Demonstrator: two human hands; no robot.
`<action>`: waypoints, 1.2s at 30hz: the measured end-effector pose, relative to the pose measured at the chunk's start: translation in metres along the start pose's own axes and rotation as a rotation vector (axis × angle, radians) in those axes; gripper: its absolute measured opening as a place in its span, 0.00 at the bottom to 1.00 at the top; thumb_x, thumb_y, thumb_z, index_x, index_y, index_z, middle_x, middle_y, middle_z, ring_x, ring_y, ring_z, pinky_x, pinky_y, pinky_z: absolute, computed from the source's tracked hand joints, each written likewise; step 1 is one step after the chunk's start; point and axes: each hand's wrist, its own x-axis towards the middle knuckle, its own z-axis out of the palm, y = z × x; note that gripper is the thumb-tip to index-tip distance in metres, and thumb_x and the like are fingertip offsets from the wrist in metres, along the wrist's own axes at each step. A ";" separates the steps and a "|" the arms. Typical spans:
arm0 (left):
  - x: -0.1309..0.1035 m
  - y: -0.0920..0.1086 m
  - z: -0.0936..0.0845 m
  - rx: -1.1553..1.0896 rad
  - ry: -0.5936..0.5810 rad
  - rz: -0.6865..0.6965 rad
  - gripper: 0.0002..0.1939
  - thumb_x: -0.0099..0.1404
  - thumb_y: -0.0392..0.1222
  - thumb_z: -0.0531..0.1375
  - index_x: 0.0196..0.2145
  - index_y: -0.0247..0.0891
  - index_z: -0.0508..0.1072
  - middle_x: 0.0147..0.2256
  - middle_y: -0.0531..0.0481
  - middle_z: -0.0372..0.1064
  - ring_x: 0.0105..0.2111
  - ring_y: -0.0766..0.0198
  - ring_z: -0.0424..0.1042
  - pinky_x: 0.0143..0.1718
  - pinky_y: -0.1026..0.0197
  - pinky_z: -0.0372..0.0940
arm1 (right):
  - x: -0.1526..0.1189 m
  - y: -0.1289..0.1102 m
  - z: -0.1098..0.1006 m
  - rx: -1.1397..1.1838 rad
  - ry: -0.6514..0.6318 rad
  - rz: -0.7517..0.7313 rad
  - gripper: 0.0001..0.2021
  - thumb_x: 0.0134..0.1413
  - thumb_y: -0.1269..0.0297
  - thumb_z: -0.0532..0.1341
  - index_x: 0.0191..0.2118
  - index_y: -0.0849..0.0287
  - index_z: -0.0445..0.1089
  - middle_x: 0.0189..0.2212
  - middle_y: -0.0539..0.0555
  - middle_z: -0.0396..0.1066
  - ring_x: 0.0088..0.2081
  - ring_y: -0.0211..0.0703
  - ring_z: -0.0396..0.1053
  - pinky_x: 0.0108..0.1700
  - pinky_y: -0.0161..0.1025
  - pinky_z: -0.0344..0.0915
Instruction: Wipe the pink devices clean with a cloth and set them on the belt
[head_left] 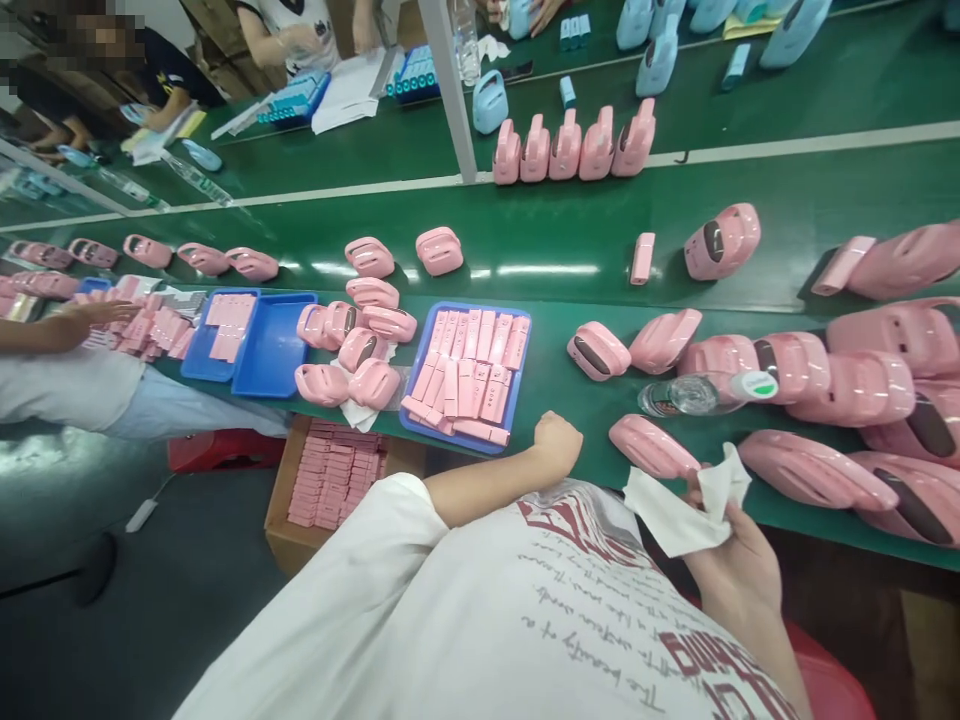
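My right hand (739, 555) is closed on a white cloth (679, 510) at the table's front edge, right of centre. A pink device (652, 446) lies just behind the cloth. My left hand (559, 443) rests at the edge as a loose fist, its fingers turned away so that anything inside is hidden. Left of it, a blue tray (524, 350) holds rows of pink bars (480, 335). Behind and between my hands sit a pink device (598, 350) with a dark panel and another pink device (666, 340) touching a group on the right.
A clear bottle (682, 395) lies among pink devices at the right. Further left are blue trays (274, 350) and a co-worker's hand (101, 312) over pink bars. A cardboard box (289, 545) of pink bars stands below. A grey post (448, 90) rises behind.
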 end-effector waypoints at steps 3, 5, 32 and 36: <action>0.003 -0.002 0.000 -0.023 -0.020 -0.045 0.17 0.62 0.24 0.50 0.44 0.21 0.74 0.47 0.24 0.68 0.48 0.50 0.70 0.42 0.55 0.67 | -0.007 -0.007 0.007 0.104 0.094 -0.082 0.12 0.44 0.72 0.54 0.37 0.60 0.69 0.30 0.50 0.70 0.26 0.31 0.65 0.28 0.28 0.70; 0.013 -0.014 -0.009 -0.065 -0.044 -0.058 0.16 0.62 0.26 0.51 0.42 0.25 0.76 0.43 0.28 0.71 0.46 0.52 0.72 0.42 0.55 0.67 | -0.007 -0.011 0.007 0.193 0.068 -0.200 0.13 0.45 0.72 0.52 0.37 0.59 0.69 0.32 0.49 0.71 0.27 0.31 0.66 0.31 0.30 0.71; -0.099 -0.065 -0.063 -2.059 -0.061 0.401 0.24 0.53 0.57 0.64 0.36 0.30 0.72 0.29 0.46 0.70 0.24 0.69 0.66 0.23 0.66 0.59 | 0.077 -0.061 0.071 -1.212 -0.023 -1.299 0.16 0.57 0.70 0.51 0.49 0.64 0.67 0.52 0.63 0.66 0.54 0.45 0.61 0.59 0.43 0.51; -0.101 -0.069 -0.064 -2.137 -0.134 0.439 0.21 0.59 0.53 0.59 0.40 0.31 0.72 0.29 0.46 0.71 0.23 0.66 0.68 0.24 0.64 0.61 | 0.082 -0.057 0.059 -1.113 -0.087 -1.334 0.12 0.52 0.75 0.54 0.40 0.60 0.70 0.54 0.59 0.64 0.57 0.40 0.59 0.60 0.39 0.50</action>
